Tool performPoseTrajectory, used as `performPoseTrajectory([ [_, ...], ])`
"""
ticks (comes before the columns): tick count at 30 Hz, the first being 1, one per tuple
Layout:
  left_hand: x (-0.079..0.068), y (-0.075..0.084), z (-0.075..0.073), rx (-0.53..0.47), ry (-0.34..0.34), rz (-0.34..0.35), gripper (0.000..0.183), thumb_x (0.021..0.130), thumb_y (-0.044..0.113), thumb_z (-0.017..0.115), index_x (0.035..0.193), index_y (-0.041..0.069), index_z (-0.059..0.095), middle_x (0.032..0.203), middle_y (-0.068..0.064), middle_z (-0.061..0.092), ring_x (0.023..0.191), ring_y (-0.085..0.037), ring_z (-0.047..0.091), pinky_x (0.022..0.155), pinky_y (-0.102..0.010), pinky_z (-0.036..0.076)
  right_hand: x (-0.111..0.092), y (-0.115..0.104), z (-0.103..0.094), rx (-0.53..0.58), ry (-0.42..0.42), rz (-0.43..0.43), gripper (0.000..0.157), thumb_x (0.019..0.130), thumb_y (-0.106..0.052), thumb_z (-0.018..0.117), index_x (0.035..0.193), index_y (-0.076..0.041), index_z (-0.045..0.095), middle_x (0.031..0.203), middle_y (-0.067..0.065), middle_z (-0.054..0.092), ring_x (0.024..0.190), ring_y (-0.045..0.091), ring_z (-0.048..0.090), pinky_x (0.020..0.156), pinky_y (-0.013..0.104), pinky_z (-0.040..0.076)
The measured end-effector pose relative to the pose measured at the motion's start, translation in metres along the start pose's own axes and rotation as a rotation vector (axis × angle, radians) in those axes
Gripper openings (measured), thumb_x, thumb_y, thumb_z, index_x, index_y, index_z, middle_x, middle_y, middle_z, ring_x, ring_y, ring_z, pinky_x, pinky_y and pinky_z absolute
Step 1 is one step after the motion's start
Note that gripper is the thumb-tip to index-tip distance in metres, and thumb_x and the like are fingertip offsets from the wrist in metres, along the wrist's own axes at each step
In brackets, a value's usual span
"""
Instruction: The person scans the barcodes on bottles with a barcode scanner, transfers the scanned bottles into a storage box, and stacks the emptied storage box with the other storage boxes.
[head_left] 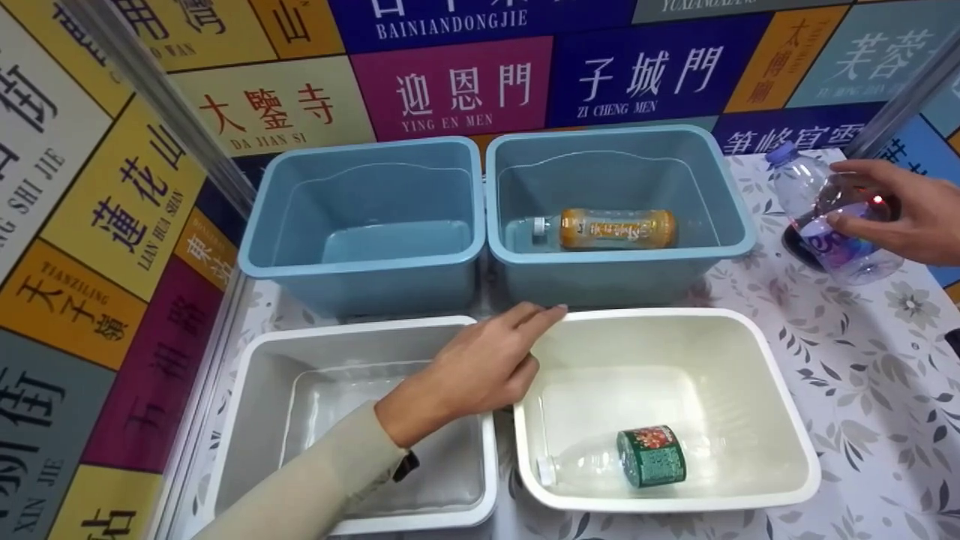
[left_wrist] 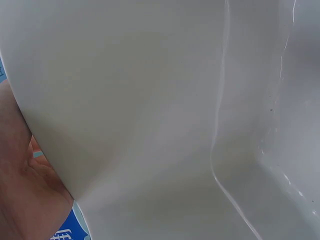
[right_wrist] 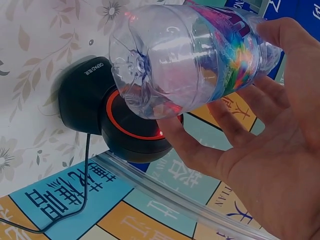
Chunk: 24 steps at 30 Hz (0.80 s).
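Note:
My right hand (head_left: 911, 214) grips a clear plastic bottle (head_left: 844, 244) with a purple cap and a colourful label, to the right of the bins. In the right wrist view, the bottle's base is beside a black scanner (right_wrist: 85, 95) with a glowing red ring, and thumb and fingers hold the bottle around its label. My left hand (head_left: 480, 360) is over the gap between the two front bins, its forefinger reaching to the rim of the cream bin (head_left: 780, 375). It holds nothing. In the left wrist view, that hand (left_wrist: 27, 185) lies beside a pale bin wall.
Inside the cream bin lies a clear bottle with a green label (head_left: 652, 456). An orange-labelled bottle (head_left: 619, 229) lies in the right blue bin (head_left: 727, 202). To the left are another blue bin (head_left: 360, 266) and a grey-white bin (head_left: 255, 390). Printed panels (head_left: 457, 90) stand behind.

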<state>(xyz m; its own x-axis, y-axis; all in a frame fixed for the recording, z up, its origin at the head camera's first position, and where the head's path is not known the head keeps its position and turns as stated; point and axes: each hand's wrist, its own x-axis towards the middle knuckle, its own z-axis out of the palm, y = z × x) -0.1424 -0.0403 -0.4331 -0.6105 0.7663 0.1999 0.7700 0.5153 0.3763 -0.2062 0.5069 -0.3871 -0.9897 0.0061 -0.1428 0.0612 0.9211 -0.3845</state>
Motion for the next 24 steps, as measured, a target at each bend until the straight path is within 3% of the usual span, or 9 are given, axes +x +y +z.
performPoseTrajectory([
  [4, 0.0, 0.0, 0.0, -0.002, 0.001, 0.0, 0.064, 0.099, 0.007, 0.057, 0.162, 0.012, 0.05, 0.141, -0.01, 0.067, 0.108, -0.021, 0.074, 0.079, -0.039, 0.063, 0.003, 0.001, 0.0, 0.013, -0.004, -0.007, 0.083, 0.109, -0.031, 0.063, 0.17, 0.001, 0.017, 0.153, 0.046, 0.043, 0.122, 0.062, 0.047, 0.065, 0.002, 0.026],
  [6, 0.001, 0.0, -0.001, -0.003, 0.002, 0.0, 0.064, 0.099, 0.007, 0.057, 0.162, 0.012, 0.05, 0.141, -0.01, 0.067, 0.108, -0.02, 0.074, 0.079, -0.039, 0.063, 0.004, 0.002, 0.0, 0.022, -0.009, -0.005, 0.084, 0.109, -0.032, 0.062, 0.17, 0.001, 0.015, 0.154, 0.046, 0.042, 0.124, 0.062, 0.047, 0.079, 0.005, 0.043],
  [8, 0.001, 0.0, -0.001, -0.005, 0.003, 0.0, 0.064, 0.099, 0.007, 0.056, 0.162, 0.012, 0.05, 0.141, -0.01, 0.067, 0.109, -0.021, 0.074, 0.079, -0.039, 0.063, 0.006, 0.004, 0.001, 0.039, -0.019, 0.001, 0.084, 0.11, -0.033, 0.059, 0.171, 0.0, 0.013, 0.156, 0.046, 0.04, 0.127, 0.064, 0.046, 0.104, 0.028, 0.057],
  [12, 0.001, 0.001, 0.0, -0.001, 0.005, -0.002, 0.063, 0.099, 0.007, 0.055, 0.162, 0.013, 0.05, 0.141, -0.009, 0.068, 0.11, -0.021, 0.074, 0.079, -0.04, 0.063, 0.008, 0.008, 0.005, 0.091, -0.033, 0.014, 0.082, 0.112, -0.032, 0.054, 0.172, -0.001, 0.008, 0.161, 0.047, 0.033, 0.134, 0.067, 0.04, 0.108, 0.081, 0.035],
  [14, 0.0, 0.001, 0.001, 0.002, 0.004, -0.004, 0.064, 0.099, 0.008, 0.055, 0.162, 0.013, 0.05, 0.141, -0.009, 0.068, 0.109, -0.021, 0.074, 0.078, -0.039, 0.063, 0.009, 0.009, 0.007, 0.095, -0.019, 0.008, 0.08, 0.113, -0.032, 0.053, 0.172, -0.001, 0.009, 0.16, 0.047, 0.034, 0.134, 0.067, 0.041, 0.112, 0.071, 0.043],
  [16, 0.0, 0.001, 0.001, 0.003, 0.003, -0.004, 0.064, 0.098, 0.007, 0.054, 0.162, 0.013, 0.05, 0.141, -0.009, 0.068, 0.107, -0.021, 0.074, 0.075, -0.039, 0.062, 0.01, 0.009, 0.008, 0.097, -0.003, -0.002, 0.079, 0.113, -0.031, 0.053, 0.173, -0.001, 0.01, 0.159, 0.047, 0.036, 0.133, 0.066, 0.044, 0.111, 0.039, 0.056],
  [19, 0.0, 0.001, 0.001, 0.008, 0.003, -0.005, 0.064, 0.098, 0.006, 0.054, 0.162, 0.013, 0.05, 0.141, -0.009, 0.067, 0.105, -0.02, 0.074, 0.071, -0.038, 0.061, 0.011, 0.01, 0.009, 0.094, 0.019, -0.017, 0.078, 0.113, -0.03, 0.052, 0.173, -0.002, 0.012, 0.158, 0.046, 0.039, 0.13, 0.065, 0.046, 0.074, 0.001, 0.041],
  [20, 0.0, 0.001, 0.001, 0.007, 0.003, -0.005, 0.064, 0.098, 0.006, 0.054, 0.162, 0.012, 0.05, 0.141, -0.009, 0.067, 0.104, -0.02, 0.074, 0.07, -0.038, 0.061, 0.011, 0.011, 0.009, 0.098, 0.023, -0.022, 0.077, 0.113, -0.03, 0.052, 0.173, -0.002, 0.013, 0.158, 0.046, 0.039, 0.129, 0.065, 0.046, 0.065, 0.0, 0.03],
  [24, 0.0, 0.001, 0.0, 0.013, 0.011, -0.001, 0.064, 0.098, 0.007, 0.054, 0.162, 0.012, 0.05, 0.141, -0.009, 0.068, 0.104, -0.02, 0.074, 0.071, -0.038, 0.061, 0.012, 0.011, 0.009, 0.108, 0.034, -0.031, 0.076, 0.113, -0.031, 0.051, 0.173, -0.002, 0.013, 0.159, 0.046, 0.038, 0.129, 0.063, 0.045, 0.065, 0.0, 0.03],
])
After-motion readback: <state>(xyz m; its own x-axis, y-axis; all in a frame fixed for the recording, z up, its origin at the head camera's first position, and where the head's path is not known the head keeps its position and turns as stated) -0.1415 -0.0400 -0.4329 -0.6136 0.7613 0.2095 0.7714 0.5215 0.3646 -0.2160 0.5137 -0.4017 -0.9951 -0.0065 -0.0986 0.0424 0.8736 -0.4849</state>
